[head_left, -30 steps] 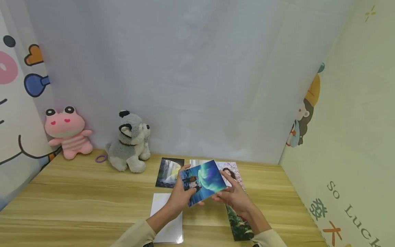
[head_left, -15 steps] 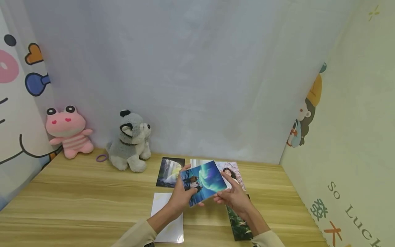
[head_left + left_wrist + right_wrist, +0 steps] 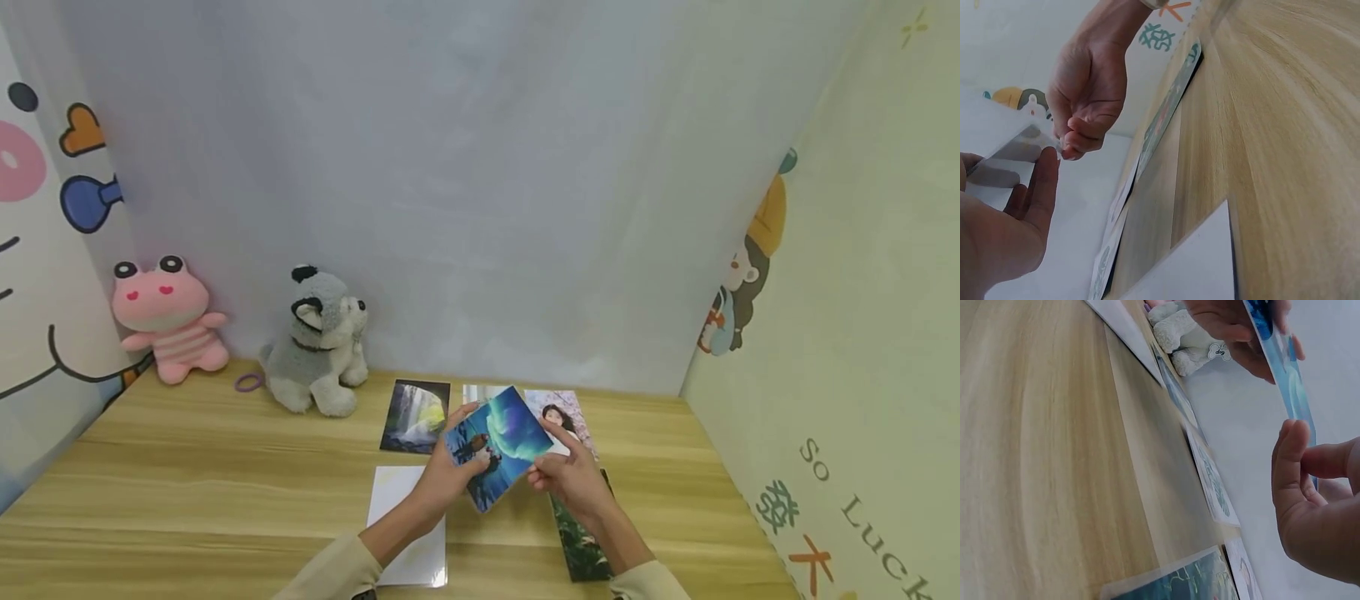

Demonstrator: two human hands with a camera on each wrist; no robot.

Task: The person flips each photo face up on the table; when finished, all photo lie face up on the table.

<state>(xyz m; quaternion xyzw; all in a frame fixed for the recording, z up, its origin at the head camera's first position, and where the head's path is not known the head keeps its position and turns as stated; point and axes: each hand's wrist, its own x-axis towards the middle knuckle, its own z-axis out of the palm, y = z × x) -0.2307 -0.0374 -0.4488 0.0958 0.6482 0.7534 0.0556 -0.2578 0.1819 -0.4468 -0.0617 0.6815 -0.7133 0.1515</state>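
A photo print (image 3: pixel 517 429) of a blue-green aurora with people standing below it is held tilted above the table, between both hands. My left hand (image 3: pixel 446 479) grips its left side, thumb across the front and fingers behind. At the right corner, my right hand (image 3: pixel 573 483) pinches the print between thumb and fingers. The right wrist view shows the print (image 3: pixel 1288 369) nearly edge-on, thumb and index finger meeting on its near end. From the left wrist, the pale back of the print (image 3: pixel 1013 156) is visible over my left fingers (image 3: pixel 1044 187).
Around the hands lie a waterfall photo (image 3: pixel 412 417), a portrait with blossoms (image 3: pixel 551 404), a partly covered photo (image 3: pixel 480 392), a green foliage photo (image 3: pixel 577 537) and a white sheet (image 3: pixel 405 542). A plush dog (image 3: pixel 318 350), pink plush frog (image 3: pixel 168 317) and purple ring (image 3: pixel 248 382) sit at the back left.
The aurora print has turned slightly counterclockwise in the head view, its bottom corner swinging right. My left hand has shifted a little to the right; both hands keep hold.
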